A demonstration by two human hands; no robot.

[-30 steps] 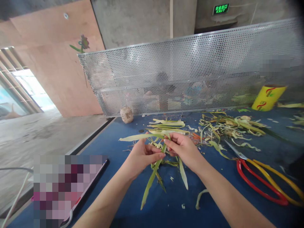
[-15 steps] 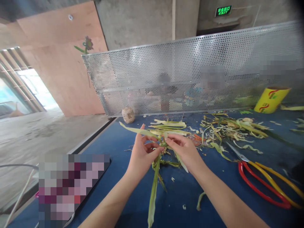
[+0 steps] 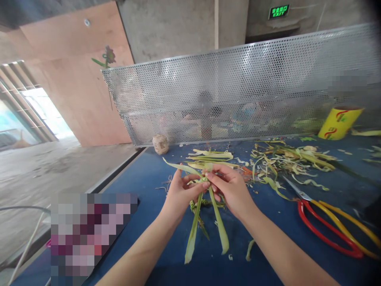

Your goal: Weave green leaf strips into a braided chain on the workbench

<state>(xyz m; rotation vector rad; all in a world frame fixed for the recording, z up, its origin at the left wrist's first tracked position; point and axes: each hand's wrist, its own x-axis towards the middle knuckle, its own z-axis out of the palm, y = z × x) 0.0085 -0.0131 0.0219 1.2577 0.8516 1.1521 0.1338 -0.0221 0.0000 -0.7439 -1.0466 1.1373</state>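
Both hands are closed on pale green leaf strips (image 3: 219, 228), which cross in a small knot or fold between the fingertips. My left hand (image 3: 180, 194) pinches the left side with thumb and fingers, its index finger raised along one strip. From the other side, my right hand (image 3: 231, 190) grips the same crossing with thumb and fingers; part of the grip is hidden. Two strip ends hang down toward me and another points up to the left. Behind them lies a green braided piece (image 3: 195, 205), partly covered, on the blue table (image 3: 154, 258).
Large scissors (image 3: 311, 202) with red and yellow handles lie at right. Beyond them are a pile of leaf scraps (image 3: 285, 159) and a yellow roll (image 3: 341, 123). More strips (image 3: 211, 155) lie ahead, near a whitish lump (image 3: 160, 144). A perforated metal screen (image 3: 178, 103) borders the back.
The right-hand hanging strip has swung out from beside my right hand and now hangs toward me. The upper left strip has shifted right. Both hands keep their pinch.
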